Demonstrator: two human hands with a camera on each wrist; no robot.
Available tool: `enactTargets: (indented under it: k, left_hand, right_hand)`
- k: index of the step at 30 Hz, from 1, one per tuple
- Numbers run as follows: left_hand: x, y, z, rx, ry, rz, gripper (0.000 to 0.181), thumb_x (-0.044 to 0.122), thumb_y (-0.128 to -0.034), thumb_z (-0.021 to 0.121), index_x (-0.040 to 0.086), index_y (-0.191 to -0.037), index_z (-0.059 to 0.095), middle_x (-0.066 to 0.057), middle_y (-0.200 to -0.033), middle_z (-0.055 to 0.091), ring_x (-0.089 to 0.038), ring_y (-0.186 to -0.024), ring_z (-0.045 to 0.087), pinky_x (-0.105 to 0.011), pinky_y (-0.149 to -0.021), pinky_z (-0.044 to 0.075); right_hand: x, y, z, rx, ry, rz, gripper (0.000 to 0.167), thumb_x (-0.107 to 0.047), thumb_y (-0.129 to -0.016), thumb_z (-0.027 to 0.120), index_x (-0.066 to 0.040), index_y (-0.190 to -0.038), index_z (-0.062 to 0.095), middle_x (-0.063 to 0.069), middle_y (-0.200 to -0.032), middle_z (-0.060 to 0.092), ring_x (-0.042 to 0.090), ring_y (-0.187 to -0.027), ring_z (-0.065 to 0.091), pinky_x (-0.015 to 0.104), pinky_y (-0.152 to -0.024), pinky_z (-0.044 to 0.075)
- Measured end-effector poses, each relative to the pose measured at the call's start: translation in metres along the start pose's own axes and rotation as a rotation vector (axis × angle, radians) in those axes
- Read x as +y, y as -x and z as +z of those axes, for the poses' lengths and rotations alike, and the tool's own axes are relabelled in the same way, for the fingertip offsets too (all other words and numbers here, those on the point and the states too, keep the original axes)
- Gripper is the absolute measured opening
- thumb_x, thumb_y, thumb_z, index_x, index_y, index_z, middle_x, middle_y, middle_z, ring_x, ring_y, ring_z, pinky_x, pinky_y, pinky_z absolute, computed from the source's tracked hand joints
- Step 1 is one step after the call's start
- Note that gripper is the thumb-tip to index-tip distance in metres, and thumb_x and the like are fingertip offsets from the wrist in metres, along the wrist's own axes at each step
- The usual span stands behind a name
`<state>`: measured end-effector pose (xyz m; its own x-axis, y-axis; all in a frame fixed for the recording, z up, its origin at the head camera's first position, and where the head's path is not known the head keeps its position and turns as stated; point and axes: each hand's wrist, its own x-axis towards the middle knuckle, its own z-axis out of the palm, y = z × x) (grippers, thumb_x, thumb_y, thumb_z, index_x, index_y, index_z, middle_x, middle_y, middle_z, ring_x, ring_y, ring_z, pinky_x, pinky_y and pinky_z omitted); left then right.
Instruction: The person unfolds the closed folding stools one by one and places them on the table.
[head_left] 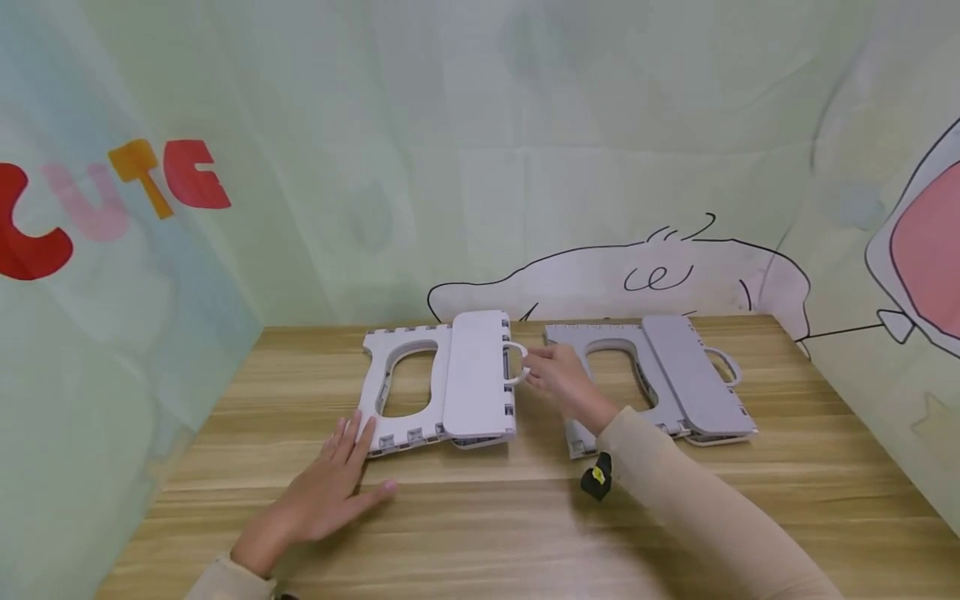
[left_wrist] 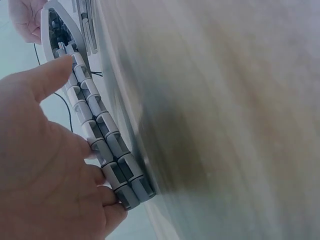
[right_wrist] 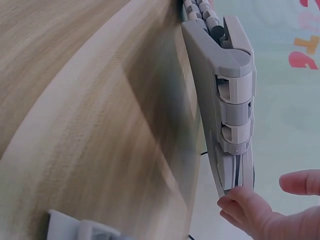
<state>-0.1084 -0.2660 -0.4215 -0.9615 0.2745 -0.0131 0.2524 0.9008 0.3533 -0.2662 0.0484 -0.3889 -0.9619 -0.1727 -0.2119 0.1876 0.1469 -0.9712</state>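
Observation:
A white folding step stool (head_left: 477,375) lies folded on the table in the head view, its carry handle (head_left: 517,363) on the right side. My left hand (head_left: 322,487) rests its straight fingers on the stool's near left corner, thumb spread away over the table. Up close in the left wrist view, that hand (left_wrist: 55,155) lies along the stool's hinged edge (left_wrist: 100,130). My right hand (head_left: 566,379) has its fingers at the carry handle. In the right wrist view, fingers of the right hand (right_wrist: 270,215) curl at the handle's end, with one digit held apart.
A second, greyer folding step stool (head_left: 686,375) lies to the right, partly behind my right forearm. Wood-grain table (head_left: 465,533) runs under both stools. A printed curtain (head_left: 480,167) hangs beyond the back edge. A small black item with a yellow mark (head_left: 597,477) is beside my right cuff.

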Motion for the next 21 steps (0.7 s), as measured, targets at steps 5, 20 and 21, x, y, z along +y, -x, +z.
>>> enactTargets:
  k: [5, 20, 21]
  left_hand:
    - [-0.001, 0.000, -0.002, -0.007, 0.018, -0.005, 0.092, 0.054, -0.0979, 0.055, -0.006, -0.156, 0.017, -0.031, -0.161, 0.007, -0.051, -0.146, 0.007, -0.063, -0.116, 0.016]
    - [-0.009, 0.004, -0.002, 0.019, 0.096, 0.009, 0.095, 0.052, -0.0973, 0.057, -0.004, -0.158, 0.009, -0.029, -0.162, 0.003, -0.050, -0.146, 0.002, -0.063, -0.116, 0.015]
    - [-0.009, 0.004, -0.003, 0.020, 0.101, 0.011, 0.095, 0.052, -0.0972, 0.057, -0.003, -0.158, 0.008, -0.028, -0.162, 0.003, -0.050, -0.146, 0.002, -0.063, -0.116, 0.015]
  right_hand:
    - [-0.006, 0.002, 0.001, 0.009, -0.010, 0.007, 0.045, -0.005, -0.098, 0.059, 0.011, -0.138, 0.049, 0.029, -0.132, 0.057, 0.035, -0.121, 0.059, 0.030, -0.095, 0.053]
    - [-0.030, 0.016, 0.005, -0.004, 0.003, -0.119, 0.040, -0.008, -0.099, 0.058, 0.008, -0.135, 0.055, 0.024, -0.131, 0.060, 0.029, -0.117, 0.063, 0.026, -0.092, 0.054]
    - [-0.032, 0.017, 0.006, -0.008, -0.005, -0.131, 0.040, -0.008, -0.099, 0.058, 0.009, -0.135, 0.055, 0.024, -0.131, 0.060, 0.030, -0.118, 0.062, 0.026, -0.092, 0.054]
